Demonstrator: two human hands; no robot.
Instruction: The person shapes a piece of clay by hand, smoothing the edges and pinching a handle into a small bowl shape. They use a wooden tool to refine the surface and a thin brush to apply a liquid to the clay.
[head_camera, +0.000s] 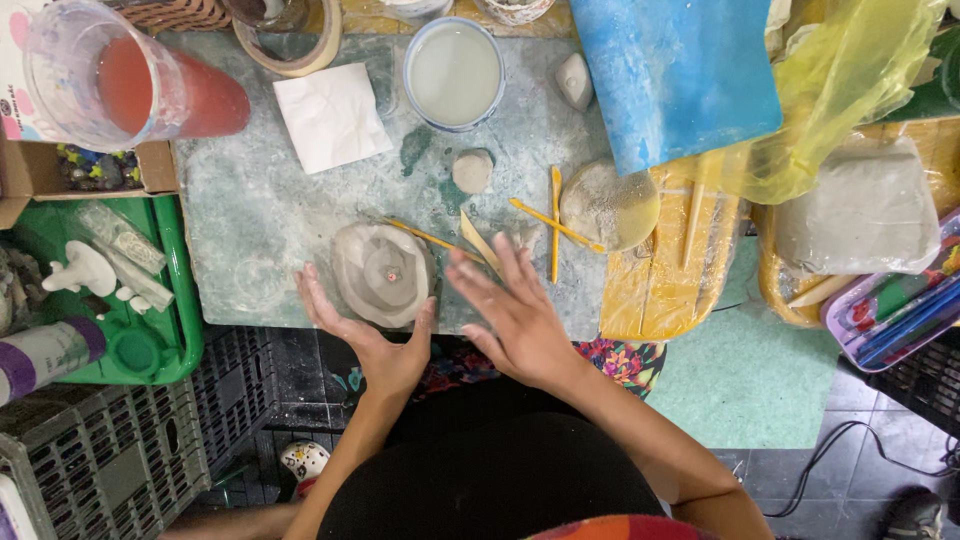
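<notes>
Nearest the camera is the person's dark-clothed lap, and both forearms reach from it up to the near edge of the work board (260, 210), a grey-green, clay-smeared slab. Left hand (375, 335) is open, palm up, fingers spread, cupping the near side of the clay piece (383, 272) without closing on anything. Right hand (515, 310) is open and flat too, fingers wide and pointing far-left, just right of the clay and holding nothing; can't tell if it actually touches.

That clay piece sits right at the board's near edge, a rounded grey mound with stepped rings and a small pink dot in the middle. Left of it the board is mostly bare, so there's room on that side. Right and far side are tighter: wooden modelling sticks (553, 225) lie crossed just past the right fingers, and a small clay ball (472, 170) is a bit farther out.

Further back there's a round bowl of cloudy water (455, 72), a white square of paper (332, 115), a clear cup with red inside (130, 85) at far left, and a blue slab (675, 75) at far right. A bagged grey clay block (865, 210) sits off to the right, a green tray (150, 300) on the left with grey crates (100, 460) below it. Floor is dark tile with a green mat
</notes>
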